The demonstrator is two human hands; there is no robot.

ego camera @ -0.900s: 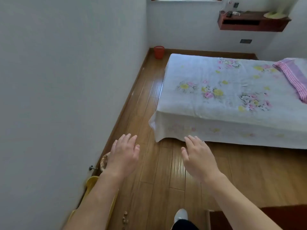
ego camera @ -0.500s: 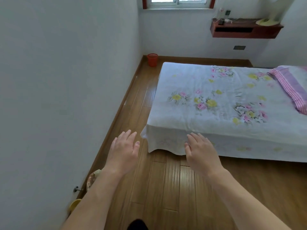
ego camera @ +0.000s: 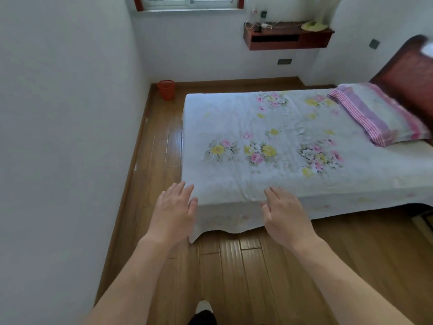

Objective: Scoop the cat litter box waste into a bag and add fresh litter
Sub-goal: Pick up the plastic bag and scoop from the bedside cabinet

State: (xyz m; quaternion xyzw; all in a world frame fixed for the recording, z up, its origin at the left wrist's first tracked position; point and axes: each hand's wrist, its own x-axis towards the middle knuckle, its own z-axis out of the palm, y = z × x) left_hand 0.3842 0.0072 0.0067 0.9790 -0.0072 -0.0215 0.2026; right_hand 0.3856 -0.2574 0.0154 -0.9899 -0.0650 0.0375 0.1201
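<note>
Plainly, no litter box, scoop, bag or fresh litter shows anywhere in view, so the relation that counts is which open route leads away from the hands.

At the far left stands a white wall (ego camera: pixel 58 137). Along its foot a strip of wooden floor (ego camera: pixel 159 148) runs toward twelve o'clock to a small orange bin (ego camera: pixel 166 89) in the corner, well apart from both hands.

The left hand (ego camera: pixel 173 214) hovers palm down with fingers straight and slightly spread, holding nothing. Its fingertips point to about one o'clock, over the near corner of the bed (ego camera: pixel 234 184). Whether it touches the sheet I cannot tell.

The bed fills the view from twelve to three o'clock under a flowered sheet, its long axis running left to right.

The right hand (ego camera: pixel 284 219) hovers likewise over the bed's near edge — flat, fingers loose and a little parted, empty — with fingertips toward eleven o'clock. Farther right, at about two o'clock, a striped pillow (ego camera: pixel 375 113) lies at the head of the bed.

As I judge it, no work on the task's things has begun, and neither hand is nearer to any of them. The next move calls for finding the box. The left hand sits closer to the floor strip and the bin, should that bin matter.
</note>
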